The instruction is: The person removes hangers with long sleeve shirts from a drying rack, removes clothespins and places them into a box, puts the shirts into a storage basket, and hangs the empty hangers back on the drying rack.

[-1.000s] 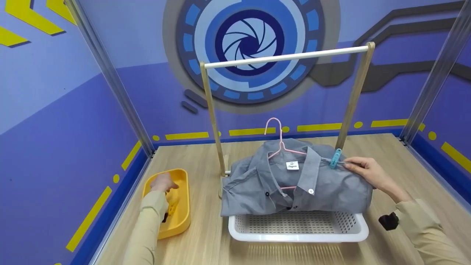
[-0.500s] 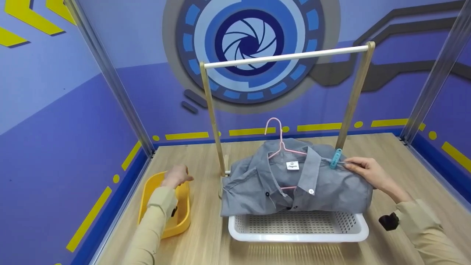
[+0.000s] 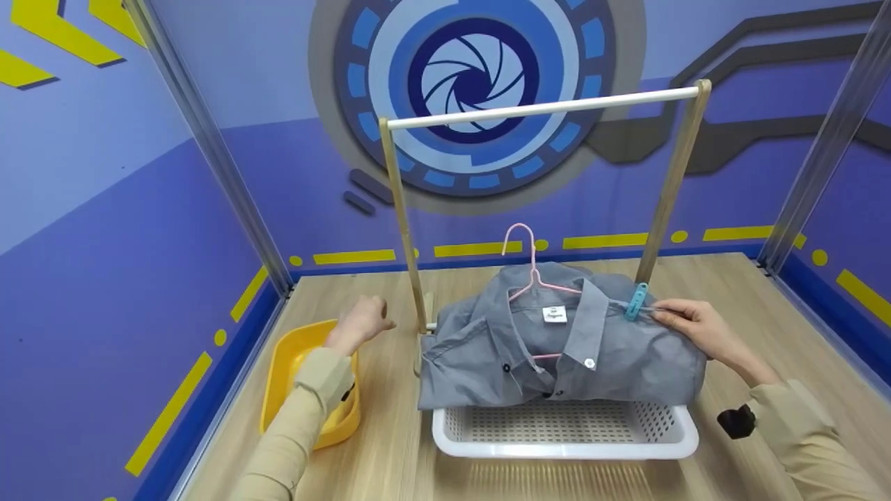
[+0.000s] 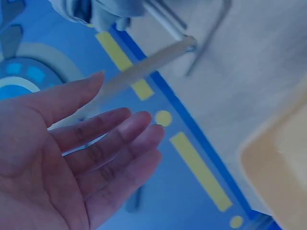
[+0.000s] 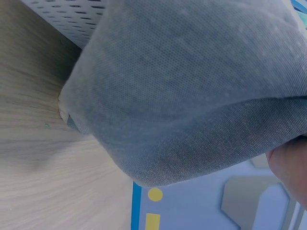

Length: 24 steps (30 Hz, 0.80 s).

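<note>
Though central, hanger partly inside shirt

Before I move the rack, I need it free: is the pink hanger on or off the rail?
Off: in the head view, the pink hanger sits in the gray shirt, its hook clear of the white rail.

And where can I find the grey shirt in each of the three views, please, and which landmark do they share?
Head: the grey shirt lies in the middle, slightly right and low, above the front rim of the white basket.
Left wrist: only a piece, cut by the top edge, left of centre.
Right wrist: large, across the upper middle and right.
Shared landmark: the yellow dash-and-dot line.
</note>
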### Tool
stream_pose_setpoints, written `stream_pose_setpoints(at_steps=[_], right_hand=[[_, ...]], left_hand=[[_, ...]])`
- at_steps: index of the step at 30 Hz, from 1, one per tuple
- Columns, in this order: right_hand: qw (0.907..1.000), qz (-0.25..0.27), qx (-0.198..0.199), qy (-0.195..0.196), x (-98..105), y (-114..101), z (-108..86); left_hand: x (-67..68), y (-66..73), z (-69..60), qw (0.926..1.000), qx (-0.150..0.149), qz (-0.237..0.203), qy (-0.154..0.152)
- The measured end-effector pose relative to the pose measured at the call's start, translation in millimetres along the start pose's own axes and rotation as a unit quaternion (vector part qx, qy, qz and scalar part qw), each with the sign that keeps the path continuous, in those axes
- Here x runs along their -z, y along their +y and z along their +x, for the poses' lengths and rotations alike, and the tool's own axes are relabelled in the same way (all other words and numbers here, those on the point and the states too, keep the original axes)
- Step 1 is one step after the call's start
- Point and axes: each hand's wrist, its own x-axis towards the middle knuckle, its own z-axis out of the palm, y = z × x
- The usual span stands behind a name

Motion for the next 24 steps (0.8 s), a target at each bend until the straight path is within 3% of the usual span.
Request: stream_pose_setpoints(at_steps=[5,9,14,17,24], right_hand=[[1.0000,-0.001,-0.001,0.001,0,-8,-0.2],[1.0000,-0.003,-0.002,0.005,0,4,0.2],[1.0000,-0.002,0.000,0.003,1,24,0.5],[1.0000,0.003,-0.006,0.000,1,28,0.2],[0.9998,0.009,-0.011,-0.013,2,29,-1.1]], left_hand=[[3.8,19.9,-0.1,0.9991,-0.040,0.004,0.014],[5.7,33.3,-0.2,0.9977,-0.064,0.003,0.019],[7.6,47.8,-0.1,0.9923,-0.109,0.024,0.053],[8.8,57.6,-1.3,0.9884,-0.132,0.029,0.070],[12.0,82.8,-3.8,0.9829,-0.163,0.034,0.078]])
